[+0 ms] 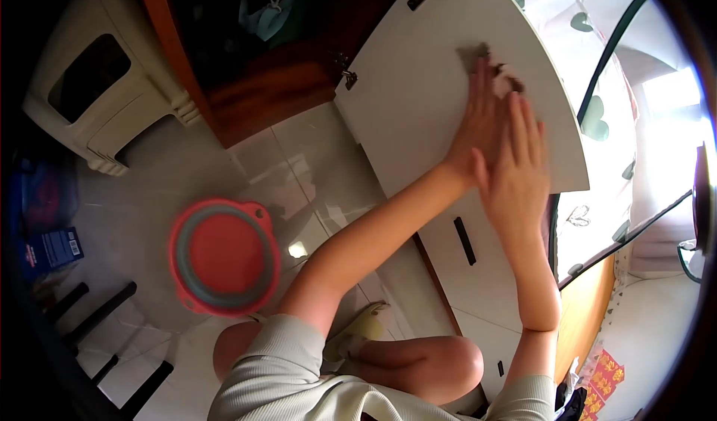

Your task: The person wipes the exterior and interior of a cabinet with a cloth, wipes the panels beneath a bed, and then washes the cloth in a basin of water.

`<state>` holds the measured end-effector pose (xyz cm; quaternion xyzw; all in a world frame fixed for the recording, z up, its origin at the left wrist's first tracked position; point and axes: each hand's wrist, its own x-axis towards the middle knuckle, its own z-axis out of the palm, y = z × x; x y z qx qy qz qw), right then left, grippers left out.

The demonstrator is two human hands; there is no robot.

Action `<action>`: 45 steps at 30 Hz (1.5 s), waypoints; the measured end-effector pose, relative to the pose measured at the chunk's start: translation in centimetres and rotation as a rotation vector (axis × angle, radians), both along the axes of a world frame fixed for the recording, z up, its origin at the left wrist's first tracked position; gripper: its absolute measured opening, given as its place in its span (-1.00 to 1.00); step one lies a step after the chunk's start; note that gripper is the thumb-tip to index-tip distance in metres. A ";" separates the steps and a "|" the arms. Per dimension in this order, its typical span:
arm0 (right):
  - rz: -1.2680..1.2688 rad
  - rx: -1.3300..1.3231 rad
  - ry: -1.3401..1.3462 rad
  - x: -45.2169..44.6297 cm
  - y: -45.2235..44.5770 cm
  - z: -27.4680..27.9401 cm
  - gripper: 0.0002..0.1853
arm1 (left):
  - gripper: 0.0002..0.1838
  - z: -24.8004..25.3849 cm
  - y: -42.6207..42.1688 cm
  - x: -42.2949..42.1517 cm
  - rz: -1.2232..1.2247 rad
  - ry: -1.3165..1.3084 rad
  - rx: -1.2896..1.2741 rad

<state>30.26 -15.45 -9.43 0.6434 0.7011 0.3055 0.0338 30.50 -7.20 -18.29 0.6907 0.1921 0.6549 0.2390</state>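
A white cabinet door (pixel 418 85) stands swung open on metal hinges. My left hand (pixel 476 126) lies against the door with its fingers stretched out. Beside it, partly overlapping it in view, is my right hand (pixel 519 159), its fingers extended and thumb apart. A small brown and pale patch (pixel 509 82) shows on the door by the fingertips; whether it is a sticker or a mark I cannot tell. Nothing graspable shows in either hand, though the palms are hidden.
A red and grey basin (pixel 228 257) sits on the tiled floor (pixel 299 167). Inside the brown cabinet (pixel 261 96) hangs a bag strap (pixel 272 10). White drawers (pixel 478 271) stand below the door. To the left are a cream fireplace-shaped unit (pixel 93 77), a blue box (pixel 56 249) and black legs (pixel 104 313).
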 end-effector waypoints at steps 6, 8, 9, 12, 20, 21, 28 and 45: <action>0.051 -0.126 0.118 1.3 1.5 -4.3 -0.34 | -0.55 -3.4 0.6 -1.2 -0.108 0.429 -0.250; 0.055 -0.196 0.174 1.1 2.5 -6.8 -0.38 | -0.52 -8.4 0.8 0.2 0.143 0.472 -0.163; 0.071 -0.218 0.162 1.1 2.8 -8.2 -0.39 | -0.55 -10.4 0.7 -0.1 0.203 0.516 -0.132; 0.128 -0.299 0.143 1.5 3.5 -12.2 -0.40 | -0.60 -14.1 0.9 -1.3 0.188 0.614 -0.203; 0.064 -0.204 0.248 0.9 4.9 -7.4 -0.36 | -0.48 -8.7 3.1 -1.3 0.031 0.663 -0.260; 0.074 -0.151 0.208 0.5 5.4 -5.8 -0.36 | -0.48 -7.1 3.6 -1.3 0.034 0.621 -0.234; 0.094 -0.056 0.130 -0.1 8.1 -5.5 -0.40 | -0.47 -6.2 7.0 0.4 0.060 0.464 -0.157; 0.073 0.083 0.191 -1.3 10.7 -8.2 -0.42 | -0.45 -8.6 9.2 -0.8 0.077 0.419 -0.189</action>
